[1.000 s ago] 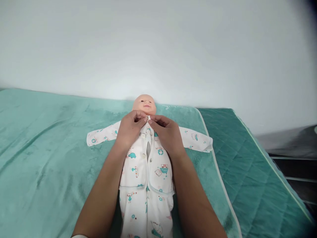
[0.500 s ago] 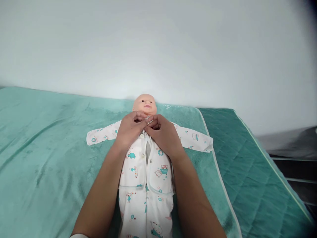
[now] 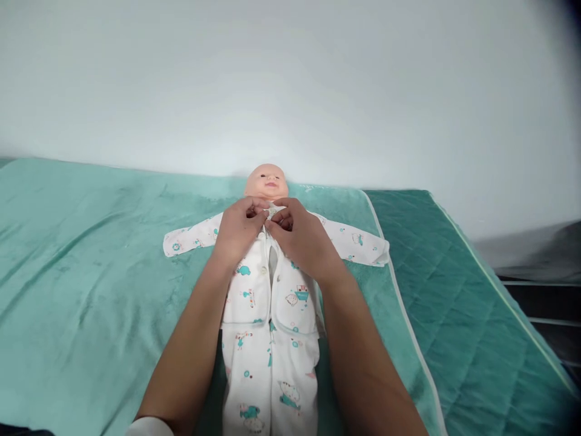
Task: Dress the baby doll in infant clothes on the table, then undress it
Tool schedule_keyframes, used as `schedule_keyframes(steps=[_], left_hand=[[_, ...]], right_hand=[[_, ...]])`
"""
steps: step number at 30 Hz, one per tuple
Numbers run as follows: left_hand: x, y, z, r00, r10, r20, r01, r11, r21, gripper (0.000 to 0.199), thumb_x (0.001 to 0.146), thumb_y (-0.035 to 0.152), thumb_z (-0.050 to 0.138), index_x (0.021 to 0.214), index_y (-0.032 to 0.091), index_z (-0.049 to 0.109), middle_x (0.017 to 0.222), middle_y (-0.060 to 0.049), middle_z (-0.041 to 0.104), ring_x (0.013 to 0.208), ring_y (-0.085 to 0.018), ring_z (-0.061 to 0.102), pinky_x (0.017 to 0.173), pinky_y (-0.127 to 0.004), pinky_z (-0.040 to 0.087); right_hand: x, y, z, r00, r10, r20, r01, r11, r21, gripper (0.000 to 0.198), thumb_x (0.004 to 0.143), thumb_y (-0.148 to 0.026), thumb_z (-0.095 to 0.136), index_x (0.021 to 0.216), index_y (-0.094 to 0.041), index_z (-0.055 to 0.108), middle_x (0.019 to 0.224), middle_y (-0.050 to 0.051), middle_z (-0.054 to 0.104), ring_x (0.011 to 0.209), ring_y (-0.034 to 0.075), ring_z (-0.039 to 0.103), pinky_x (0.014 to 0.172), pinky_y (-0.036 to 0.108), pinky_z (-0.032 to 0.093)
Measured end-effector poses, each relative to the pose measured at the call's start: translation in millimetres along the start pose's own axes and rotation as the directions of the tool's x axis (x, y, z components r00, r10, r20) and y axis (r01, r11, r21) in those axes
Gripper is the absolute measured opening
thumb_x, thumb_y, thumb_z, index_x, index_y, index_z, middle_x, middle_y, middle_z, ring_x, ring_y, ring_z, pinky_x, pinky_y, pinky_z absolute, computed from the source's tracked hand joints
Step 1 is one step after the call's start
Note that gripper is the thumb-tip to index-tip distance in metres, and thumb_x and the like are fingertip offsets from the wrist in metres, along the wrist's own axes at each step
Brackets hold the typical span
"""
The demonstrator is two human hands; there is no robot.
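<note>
A bald baby doll [image 3: 265, 181] lies on its back, dressed in a white baby jacket [image 3: 247, 300] printed with teal animals, and matching trousers [image 3: 293, 375]. Both sleeves stretch out to the sides. At the collar my left hand [image 3: 238, 227] pinches the jacket's left-hand front edge between thumb and fingers. Facing it, my right hand [image 3: 302, 233] pinches the opposite edge, thumb against curled fingers. A small gap shows between the two hands. Lower down, the jacket front hangs apart, with small buttons along its edges. The fingertips partly hide the collar fastening.
The doll lies on a light teal blanket [image 3: 91, 303] with a pale border. Beneath it, a darker green quilted mattress cover [image 3: 463, 290] shows at the right. A white wall [image 3: 290, 85] rises behind the doll's head. Dark slats [image 3: 540, 300] appear beyond the bed's right edge.
My hands have drawn slightly apart at the collar, where their fingertips met before. The whole scene sits a little higher in the view.
</note>
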State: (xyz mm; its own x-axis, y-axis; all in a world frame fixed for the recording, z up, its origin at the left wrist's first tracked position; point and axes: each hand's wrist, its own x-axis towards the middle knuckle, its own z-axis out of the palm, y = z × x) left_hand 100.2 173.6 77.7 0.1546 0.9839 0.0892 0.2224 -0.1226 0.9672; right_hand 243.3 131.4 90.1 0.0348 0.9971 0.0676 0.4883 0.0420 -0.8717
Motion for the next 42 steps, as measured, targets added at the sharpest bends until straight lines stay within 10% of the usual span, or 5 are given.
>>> schedule_keyframes(steps=[9, 17, 25, 34, 42], left_hand=[[-39.1, 4.3, -9.6, 0.991, 0.128, -0.024, -0.126, 0.990, 0.064, 0.018, 0.090, 0.034, 0.060, 0.089, 0.020, 0.071, 0.089, -0.002, 0.069, 0.081, -0.014, 0.058, 0.078, -0.027, 0.044], [-57.6, -3.1, -15.6, 0.987, 0.147, 0.065, -0.151, 0.987, 0.058, 0.010, 0.087, 0.030, 0.066, 0.090, 0.020, 0.068, 0.085, 0.000, 0.064, 0.072, -0.012, 0.052, 0.069, -0.026, 0.041], [-58.5, -1.2, -14.3, 0.994, 0.107, 0.024, -0.108, 0.993, 0.045, 0.011, 0.087, 0.031, 0.066, 0.085, 0.020, 0.066, 0.074, 0.001, 0.060, 0.067, -0.013, 0.050, 0.065, -0.027, 0.039], [-50.3, 20.3, 11.1, 0.994, 0.108, 0.017, -0.109, 0.993, 0.038, 0.006, 0.085, 0.022, 0.065, 0.081, 0.019, 0.067, 0.081, 0.000, 0.070, 0.075, -0.014, 0.061, 0.073, -0.028, 0.046], [-52.8, 18.5, -3.3, 0.993, 0.071, 0.099, -0.076, 0.996, 0.049, 0.012, 0.086, 0.027, 0.064, 0.086, 0.019, 0.073, 0.084, -0.003, 0.071, 0.078, -0.016, 0.062, 0.073, -0.029, 0.046]], right_hand=[[-43.5, -6.3, 10.2, 0.971, -0.181, -0.157, 0.154, 0.973, -0.171, 0.033, 0.088, -0.030, 0.061, 0.120, -0.022, 0.060, 0.125, 0.011, 0.065, 0.120, 0.029, 0.055, 0.102, 0.046, 0.045], [-68.4, -2.9, 21.5, 0.945, -0.134, -0.299, 0.022, 0.936, -0.350, 0.011, 0.091, -0.031, 0.056, 0.090, -0.021, 0.061, 0.089, 0.005, 0.063, 0.074, 0.019, 0.054, 0.069, 0.033, 0.041], [-68.1, 1.6, 0.9, 0.990, 0.024, -0.139, -0.028, 0.999, -0.025, 0.022, 0.091, -0.044, 0.060, 0.089, -0.023, 0.067, 0.079, 0.001, 0.069, 0.070, 0.017, 0.058, 0.065, 0.031, 0.042], [-56.5, 4.9, 14.0, 0.954, -0.093, -0.287, -0.008, 0.944, -0.330, 0.012, 0.090, -0.028, 0.054, 0.085, -0.020, 0.061, 0.089, 0.009, 0.070, 0.077, 0.022, 0.058, 0.070, 0.035, 0.039], [-54.8, 6.8, 1.8, 0.974, 0.107, -0.201, -0.060, 0.972, 0.228, 0.018, 0.084, -0.039, 0.065, 0.086, -0.021, 0.068, 0.074, 0.000, 0.065, 0.065, 0.015, 0.055, 0.060, 0.029, 0.042]])
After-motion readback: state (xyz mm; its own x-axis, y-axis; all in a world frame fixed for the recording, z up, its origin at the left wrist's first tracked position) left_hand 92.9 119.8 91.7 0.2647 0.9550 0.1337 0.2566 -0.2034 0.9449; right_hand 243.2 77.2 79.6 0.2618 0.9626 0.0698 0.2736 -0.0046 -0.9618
